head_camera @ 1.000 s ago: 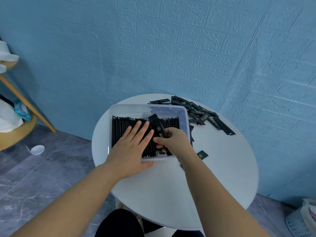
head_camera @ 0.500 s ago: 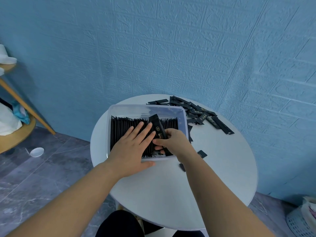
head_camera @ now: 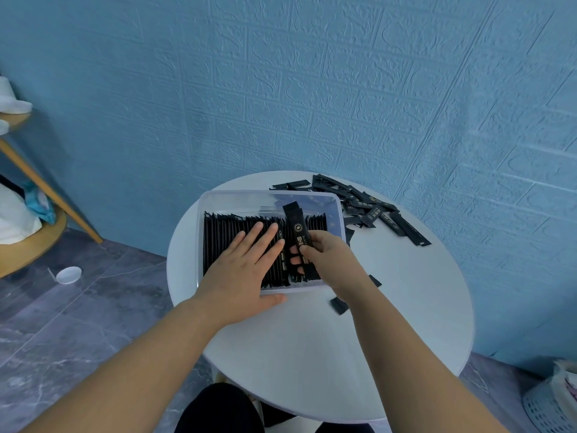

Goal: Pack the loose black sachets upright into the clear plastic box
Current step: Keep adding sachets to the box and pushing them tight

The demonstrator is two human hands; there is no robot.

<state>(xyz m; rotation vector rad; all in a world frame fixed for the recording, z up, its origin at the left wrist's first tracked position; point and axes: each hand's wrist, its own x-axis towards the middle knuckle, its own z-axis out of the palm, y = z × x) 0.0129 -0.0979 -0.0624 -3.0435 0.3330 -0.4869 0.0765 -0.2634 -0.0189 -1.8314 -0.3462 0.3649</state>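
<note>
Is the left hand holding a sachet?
No, the left hand lies flat, fingers straight, on the packed row in the box; the right hand pinches the sachet.

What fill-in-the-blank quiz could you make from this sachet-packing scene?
1. The right hand grips one black ____.
2. The left hand rests flat on the row packed inside the clear plastic ____.
3. Loose sachets lie on the round ____ table.
Missing: sachet; box; white.

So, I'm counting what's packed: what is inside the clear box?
A row of upright black sachets fills most of the box. The left hand presses flat on them and the right hand holds one sachet, covering those beneath.
</note>
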